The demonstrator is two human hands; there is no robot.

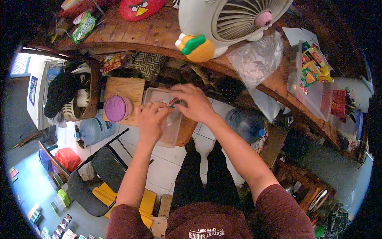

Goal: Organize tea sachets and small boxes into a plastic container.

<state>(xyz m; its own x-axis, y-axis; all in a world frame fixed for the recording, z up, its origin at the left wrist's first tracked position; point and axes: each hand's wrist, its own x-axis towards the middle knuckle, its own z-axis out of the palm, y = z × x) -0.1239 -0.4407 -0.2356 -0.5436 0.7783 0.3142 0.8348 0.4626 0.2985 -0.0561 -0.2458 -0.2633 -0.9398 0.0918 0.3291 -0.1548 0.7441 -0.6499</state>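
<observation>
My left hand (152,120) pinches a small green and red packet (174,103) between thumb and fingertips. On the packet's other side is my right hand (193,101), blurred, with its thumb and bent fingers closed on it. The fingers cover much of the packet, so its shape is unclear. Both hands are above a clear plastic container (170,138), rectangular and long, whose inside they partly hide. To the left of the container, a round tub with a purple lid (115,108) sits on a wooden board (124,86).
A wooden counter (119,31) curves across the top, bearing a white fan (200,18), a plastic bag (258,58) and a clear bin (313,100) of packets. Large water bottles (97,129) (244,124) lie on the tiled floor. A dark folding chair (89,182) stands lower left.
</observation>
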